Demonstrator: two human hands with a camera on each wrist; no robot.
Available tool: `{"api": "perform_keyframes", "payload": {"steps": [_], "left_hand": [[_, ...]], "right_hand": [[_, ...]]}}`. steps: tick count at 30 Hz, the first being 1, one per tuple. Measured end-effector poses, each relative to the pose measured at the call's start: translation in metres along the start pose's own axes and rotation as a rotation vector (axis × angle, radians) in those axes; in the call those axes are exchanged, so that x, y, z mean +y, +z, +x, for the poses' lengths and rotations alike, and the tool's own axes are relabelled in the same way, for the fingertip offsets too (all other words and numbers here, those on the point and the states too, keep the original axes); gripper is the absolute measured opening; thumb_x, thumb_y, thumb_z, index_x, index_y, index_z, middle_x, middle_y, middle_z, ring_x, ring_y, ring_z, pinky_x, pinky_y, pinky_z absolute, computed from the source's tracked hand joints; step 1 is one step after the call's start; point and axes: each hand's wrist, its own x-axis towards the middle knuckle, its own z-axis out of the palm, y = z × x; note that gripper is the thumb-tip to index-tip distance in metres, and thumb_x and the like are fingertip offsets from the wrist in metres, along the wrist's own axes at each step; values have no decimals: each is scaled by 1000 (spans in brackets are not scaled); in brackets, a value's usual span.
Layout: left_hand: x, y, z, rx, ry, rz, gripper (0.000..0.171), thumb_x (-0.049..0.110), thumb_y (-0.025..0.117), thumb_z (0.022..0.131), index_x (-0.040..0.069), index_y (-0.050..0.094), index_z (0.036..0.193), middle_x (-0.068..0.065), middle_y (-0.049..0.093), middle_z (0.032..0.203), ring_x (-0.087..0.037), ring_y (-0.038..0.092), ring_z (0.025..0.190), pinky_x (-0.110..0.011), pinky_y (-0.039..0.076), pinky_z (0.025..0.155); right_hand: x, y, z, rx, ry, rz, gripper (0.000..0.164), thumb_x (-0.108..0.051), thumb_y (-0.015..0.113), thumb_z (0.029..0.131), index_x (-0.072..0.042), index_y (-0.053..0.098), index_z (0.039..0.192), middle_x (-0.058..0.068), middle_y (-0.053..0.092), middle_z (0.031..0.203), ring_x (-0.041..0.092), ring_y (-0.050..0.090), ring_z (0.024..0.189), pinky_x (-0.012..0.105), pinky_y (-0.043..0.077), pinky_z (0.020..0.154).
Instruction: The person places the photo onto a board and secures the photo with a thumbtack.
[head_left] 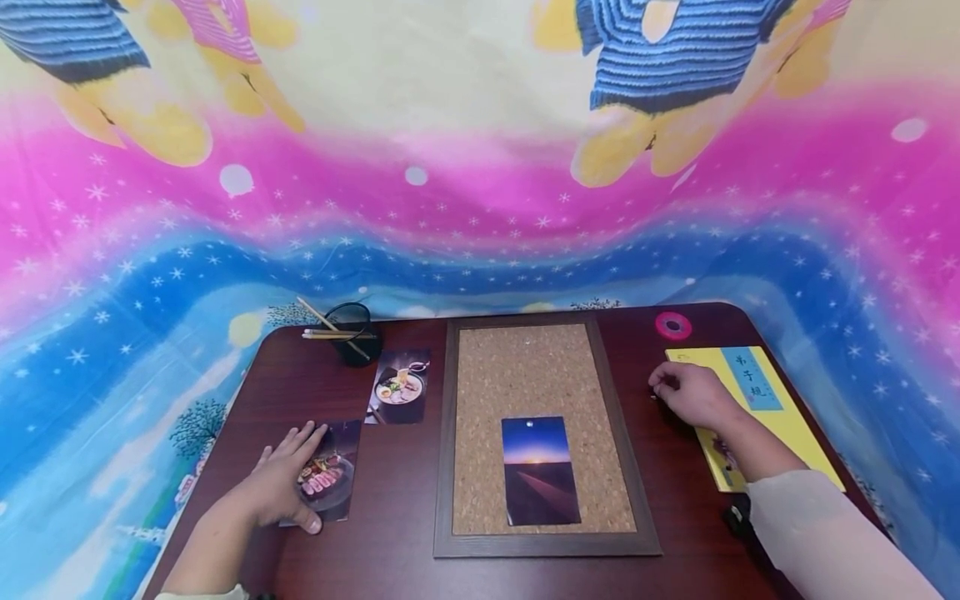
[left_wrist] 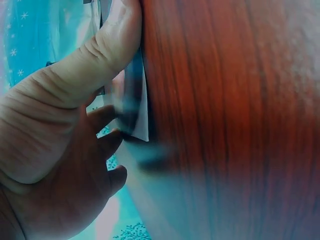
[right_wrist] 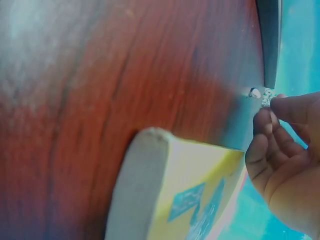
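Note:
My left hand (head_left: 281,483) lies with spread fingers over a photo of sliced meat (head_left: 330,479), thumb at its lower edge. In the left wrist view, the thumb (left_wrist: 117,40) overlaps the side of that photo (left_wrist: 142,117). My right hand (head_left: 690,396) is beside the left edge of a yellow book (head_left: 795,433), thumb and fingertips brought together. At those fingertips shows a small pale pushpin (right_wrist: 254,93), low over the table. A framed corkboard (head_left: 487,375) lies between the hands, bearing a sunset photo (head_left: 540,475) with a pushpin (head_left: 529,424) at its top.
A ramen photo (head_left: 397,387) lies left of the corkboard. Behind it stands a black mesh cup (head_left: 360,342) with pencils (head_left: 322,312). A pink tape roll (head_left: 673,326) sits at the back right. Patterned cloth (head_left: 480,208) surrounds the dark wooden table (head_left: 397,533).

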Motion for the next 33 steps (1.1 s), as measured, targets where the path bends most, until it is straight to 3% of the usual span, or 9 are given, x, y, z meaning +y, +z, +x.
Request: {"api": "perform_keyframes", "payload": {"steps": [12,22,29,33], "left_hand": [[3,0,-3,51,-9,-26,144,46,103,45,4,31,162,-29,33,162,-56,22,149,-79,12,112],[8,-8,3,56,-44,-48,134,53,98,60,11,26,165,-33,31,161,-59,26,146,-78,16,113],[18,-10,6,83,-34,-14,130,63,92,65,14,25,166,-27,38,160,-56,36,143,-74,38,105],[27,-11,10,107,-24,-10,129,64,91,66,13,26,165,-25,41,158,-50,41,142,-71,41,105]], "right_hand": [[2,-2,-3,-19,2,70,12,-14,62,103,-13,71,109,2,70,94,22,59,81,36,50,70],[-3,-5,-4,-5,-10,84,12,-15,65,103,-12,72,111,4,71,99,22,60,85,35,52,72],[-4,-5,-3,8,-18,88,10,-15,66,102,-13,72,110,3,71,96,21,60,83,36,51,73],[-7,-3,1,10,-24,97,11,-17,65,103,-13,72,110,2,71,95,20,59,80,36,50,70]]}}
